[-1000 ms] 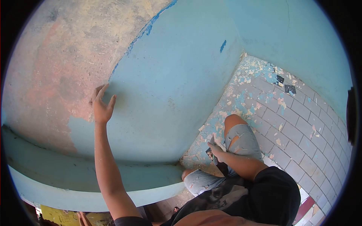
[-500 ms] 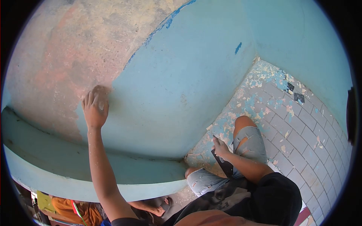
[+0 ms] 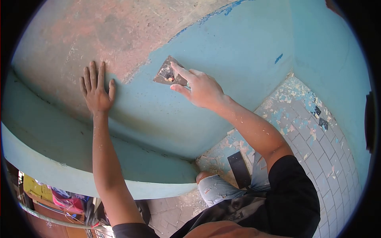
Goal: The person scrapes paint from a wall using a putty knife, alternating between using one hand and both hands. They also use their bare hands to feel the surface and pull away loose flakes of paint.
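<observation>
My left hand (image 3: 97,89) lies flat with fingers spread on the wall (image 3: 131,27), over a bare patch where the paint is off. To its right, my right hand (image 3: 200,87) grips a scraper (image 3: 167,72) with a wide dark blade. The blade rests against the light blue paint, close to the ragged edge of the bare patch. A dark flat object (image 3: 239,169) is below, beside my knee.
A blue ledge (image 3: 158,188) curves along the lower left. Paint flakes (image 3: 283,107) litter the tiled floor (image 3: 317,158) at the right. Beyond the ledge are a yellow object (image 3: 37,186) and a pink one (image 3: 67,201).
My right hand has risen from beside my knee to the wall, where it holds the scraper. My left hand has shifted slightly and spread its fingers. The view has shifted; the person's leg beyond the ledge no longer shows.
</observation>
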`<act>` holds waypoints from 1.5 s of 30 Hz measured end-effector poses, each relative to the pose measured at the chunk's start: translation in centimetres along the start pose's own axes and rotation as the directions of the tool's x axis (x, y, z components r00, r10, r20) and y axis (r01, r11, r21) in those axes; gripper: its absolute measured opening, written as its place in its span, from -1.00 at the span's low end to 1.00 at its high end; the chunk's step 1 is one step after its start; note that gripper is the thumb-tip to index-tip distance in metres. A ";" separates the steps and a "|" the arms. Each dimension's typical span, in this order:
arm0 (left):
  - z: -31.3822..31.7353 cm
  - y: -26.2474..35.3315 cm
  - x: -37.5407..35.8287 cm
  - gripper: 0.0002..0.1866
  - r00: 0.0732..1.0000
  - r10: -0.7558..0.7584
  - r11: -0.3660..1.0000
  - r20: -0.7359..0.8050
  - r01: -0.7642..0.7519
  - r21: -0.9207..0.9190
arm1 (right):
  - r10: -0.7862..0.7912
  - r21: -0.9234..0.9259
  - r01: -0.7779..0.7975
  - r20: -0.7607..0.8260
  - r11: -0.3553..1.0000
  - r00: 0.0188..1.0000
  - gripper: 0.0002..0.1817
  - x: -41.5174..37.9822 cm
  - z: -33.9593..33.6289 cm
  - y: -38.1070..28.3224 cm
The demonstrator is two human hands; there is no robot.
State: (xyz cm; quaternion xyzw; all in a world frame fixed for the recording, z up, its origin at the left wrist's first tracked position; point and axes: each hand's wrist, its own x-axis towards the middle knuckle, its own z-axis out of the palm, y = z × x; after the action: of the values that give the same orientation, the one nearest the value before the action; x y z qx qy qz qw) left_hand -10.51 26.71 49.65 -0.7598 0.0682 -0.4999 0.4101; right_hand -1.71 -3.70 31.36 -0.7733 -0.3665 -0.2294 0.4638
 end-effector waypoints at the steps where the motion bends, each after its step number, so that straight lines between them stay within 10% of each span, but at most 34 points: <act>1: 0.3 0.0 -0.2 -0.35 0.999 -0.008 1.000 -0.047 0.008 -0.013 | -0.012 -0.006 0.012 0.011 1.000 1.000 -0.18 0.7 0.4 -0.7; 7: 0.2 -0.1 -0.7 -0.36 0.996 -0.046 0.998 -0.083 0.043 -0.043 | 0.067 -0.132 -0.046 0.160 0.990 0.985 -0.19 2.4 3.0 -4.5; 18: 2.0 -0.4 -1.7 -0.41 0.971 -0.157 0.988 -0.182 0.153 -0.032 | 0.015 0.066 -0.002 -0.206 0.998 0.978 -0.14 3.7 8.6 -4.4; 24: 3.0 -1.3 -1.6 -0.31 0.811 -0.486 0.873 -0.325 0.466 -0.142 | -0.155 -0.296 0.181 0.108 0.938 0.982 -0.34 4.3 6.5 -6.0; 45: 3.4 -0.7 -4.1 -0.39 0.670 -0.621 0.770 -0.407 0.618 -0.158 | -0.119 -0.490 0.170 0.133 0.855 0.984 -0.52 11.0 2.9 -12.0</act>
State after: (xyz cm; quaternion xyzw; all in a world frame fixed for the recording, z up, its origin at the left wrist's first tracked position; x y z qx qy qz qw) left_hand -9.93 31.12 46.68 -0.6068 -0.1019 -0.7658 0.1872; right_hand -4.14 6.37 44.23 -0.8473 -0.3741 -0.3124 0.2109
